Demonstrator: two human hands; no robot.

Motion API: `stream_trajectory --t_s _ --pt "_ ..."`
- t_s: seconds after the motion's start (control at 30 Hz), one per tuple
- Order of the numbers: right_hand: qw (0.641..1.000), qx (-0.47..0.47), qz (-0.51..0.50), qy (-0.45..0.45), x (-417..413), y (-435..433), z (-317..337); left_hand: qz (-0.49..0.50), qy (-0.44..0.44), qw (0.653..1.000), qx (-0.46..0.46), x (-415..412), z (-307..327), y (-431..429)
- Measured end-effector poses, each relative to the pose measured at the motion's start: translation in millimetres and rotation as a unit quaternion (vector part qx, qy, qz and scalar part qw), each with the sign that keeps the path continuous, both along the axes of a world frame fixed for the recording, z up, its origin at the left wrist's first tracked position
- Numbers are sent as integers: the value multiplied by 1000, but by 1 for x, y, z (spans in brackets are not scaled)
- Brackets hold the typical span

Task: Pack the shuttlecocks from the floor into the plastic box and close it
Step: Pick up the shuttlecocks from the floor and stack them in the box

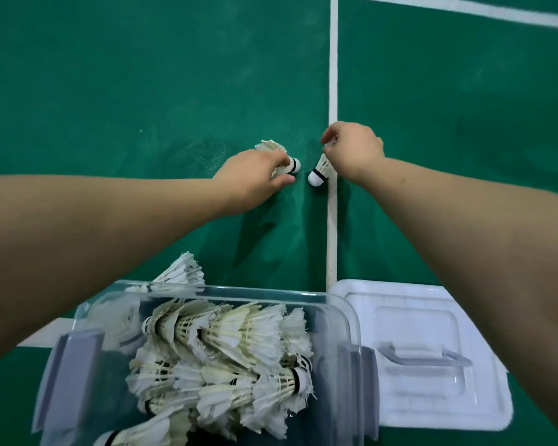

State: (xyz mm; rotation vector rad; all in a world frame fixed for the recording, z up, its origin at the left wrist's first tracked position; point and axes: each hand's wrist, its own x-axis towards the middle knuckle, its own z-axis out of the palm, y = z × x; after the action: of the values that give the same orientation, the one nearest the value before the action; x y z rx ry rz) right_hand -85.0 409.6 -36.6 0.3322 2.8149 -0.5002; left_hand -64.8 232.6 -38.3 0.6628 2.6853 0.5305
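Beyond the open plastic box (pixel 271 291), your left grip (pixel 255 181) curls round one shuttlecock (pixel 271 146). Your right grip (pixel 355 149) pinches a second shuttlecock (pixel 320 167) by its feathers, likely so both go back together.

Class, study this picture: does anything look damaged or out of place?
Yes. The packed shuttlecocks in the plastic box have frayed, splayed feathers, and one shuttlecock sticks up past its far rim.
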Motion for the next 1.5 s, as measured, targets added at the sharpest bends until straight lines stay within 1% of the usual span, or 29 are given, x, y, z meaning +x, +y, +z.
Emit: stream_trajectory --t_s 0.13,0.27,0.4,0.47,0.57,0.63,0.73,0.8,0.9,1.03,1.2,1.27,1.43,1.5 --pt "998 -61 -8 34 21 -8 29 23 44 999 -7 10 21 -11" --pt "995 -75 10 61 52 -18 66 29 124 991 -41 35 54 -14" --pt "995 -47 73 58 84 -23 120 12 158 986 -58 70 108 -14" --pt "993 -34 97 66 104 -26 158 -2 177 983 -42 88 140 -18" --pt "989 -39 122 68 140 -34 205 -23 173 984 -29 116 183 -30" --pt "987 -23 147 62 165 -42 224 -43 188 980 -40 136 204 -40" --pt "983 -27 168 65 195 -58 236 -36 222 974 -19 165 225 -59" --pt "982 -42 178 55 213 -68 235 -44 237 970 -26 181 231 -73" --pt "979 -73 190 25 233 -83 222 -73 237 966 -72 196 221 -91" --pt "975 -127 183 -14 247 -96 191 -61 205 970 -115 210 189 -101" --pt "966 -198 147 -72 260 -102 140 -111 173 965 -162 222 147 -120" --pt "961 -224 134 -88 264 -106 123 -111 155 968 -161 221 137 -126" --pt "940 -313 64 -117 274 -127 93 -81 126 983 -109 220 119 -135" --pt "934 -329 56 -127 280 -135 87 -81 115 986 -95 219 114 -136"
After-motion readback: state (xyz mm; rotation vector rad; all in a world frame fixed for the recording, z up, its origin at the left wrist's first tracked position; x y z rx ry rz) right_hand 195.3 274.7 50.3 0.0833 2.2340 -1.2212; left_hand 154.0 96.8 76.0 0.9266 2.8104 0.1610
